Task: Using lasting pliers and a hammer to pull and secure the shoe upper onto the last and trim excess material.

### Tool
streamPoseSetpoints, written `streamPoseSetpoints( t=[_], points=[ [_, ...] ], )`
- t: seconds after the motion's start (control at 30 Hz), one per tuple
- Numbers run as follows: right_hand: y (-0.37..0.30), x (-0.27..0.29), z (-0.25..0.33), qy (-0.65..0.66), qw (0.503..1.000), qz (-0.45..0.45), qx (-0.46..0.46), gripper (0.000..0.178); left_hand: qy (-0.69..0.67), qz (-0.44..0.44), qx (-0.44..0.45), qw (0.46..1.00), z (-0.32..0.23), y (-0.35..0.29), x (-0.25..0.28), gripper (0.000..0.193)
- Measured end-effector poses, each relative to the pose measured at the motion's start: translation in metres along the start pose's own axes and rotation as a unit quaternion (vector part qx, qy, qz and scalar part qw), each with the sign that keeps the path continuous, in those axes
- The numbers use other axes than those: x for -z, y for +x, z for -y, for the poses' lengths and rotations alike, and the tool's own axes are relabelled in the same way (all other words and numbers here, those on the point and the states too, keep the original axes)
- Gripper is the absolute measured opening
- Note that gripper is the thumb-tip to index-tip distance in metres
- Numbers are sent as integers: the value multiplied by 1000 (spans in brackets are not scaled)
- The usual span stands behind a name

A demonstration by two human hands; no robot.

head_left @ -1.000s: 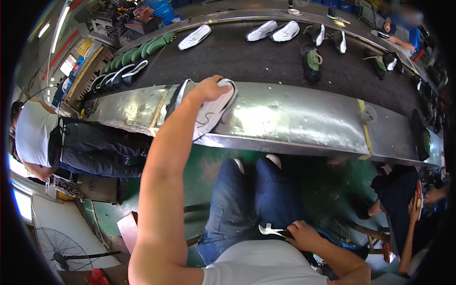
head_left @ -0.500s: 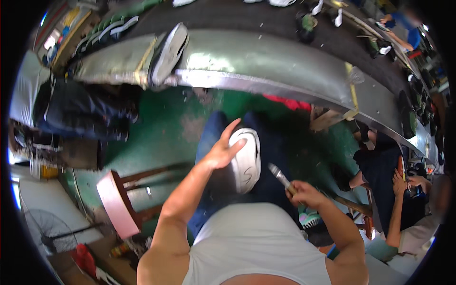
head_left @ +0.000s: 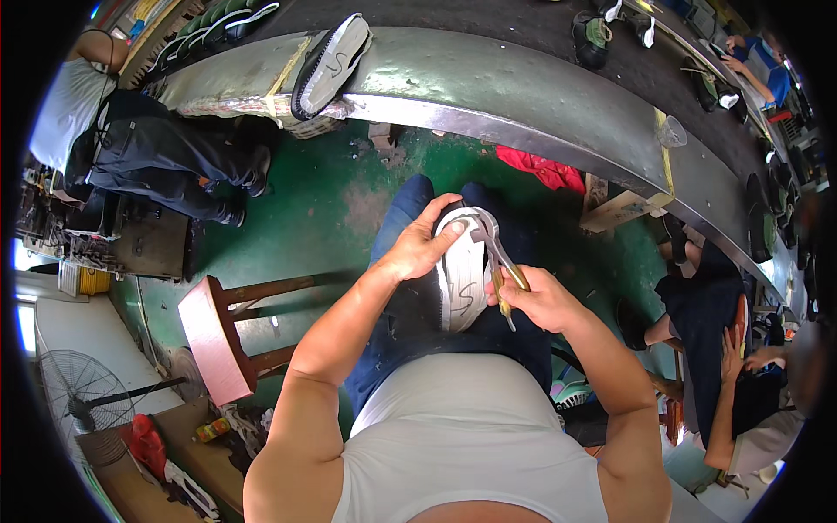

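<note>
Across my thighs lies a shoe (head_left: 462,277), its white underside facing up with a dark scribbled mark near the end closest to me. My left hand (head_left: 420,248) grips its far end, thumb on the white face and fingers round the side. In my right hand (head_left: 540,301) is a pair of metal pliers (head_left: 497,254) with brass-coloured handles. Their head rests against the white face at the far end, close to my left thumb. Whether the jaws bite on anything cannot be made out.
Ahead runs a metal-edged bench (head_left: 514,105) with a dark top; another shoe (head_left: 334,65) leans on its edge. A pink-topped stool (head_left: 214,340) and a fan (head_left: 83,392) stand left. Co-workers are at left, far right and near right, one with a hand (head_left: 731,356) on a shoe.
My right hand has moved left and up, bringing the tool from beside the shoe onto its far end. My left hand has closed round that end. The whole view has shifted slightly.
</note>
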State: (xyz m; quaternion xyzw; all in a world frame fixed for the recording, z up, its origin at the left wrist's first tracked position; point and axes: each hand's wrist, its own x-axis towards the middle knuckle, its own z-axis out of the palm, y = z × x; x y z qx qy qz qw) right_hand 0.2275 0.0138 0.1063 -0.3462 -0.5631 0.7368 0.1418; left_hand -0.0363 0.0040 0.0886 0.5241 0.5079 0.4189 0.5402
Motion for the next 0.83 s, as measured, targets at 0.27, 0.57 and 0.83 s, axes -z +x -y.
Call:
streamPoseSetpoints(
  t=[0.27, 0.57, 0.83],
  points=[
    [13, -2, -33, -276, 951, -121, 65, 28, -57, 0, -13, 998, 24, 14, 0, 42],
    [-4, -5, 23, -451, 887, -92, -21, 22, -148, -67, 62, 985, 27, 31, -16, 42],
    [-1, 2, 34, -198, 961, -161, 104, 27, -113, -33, 57, 991, 35, 40, -10, 42]
  ],
)
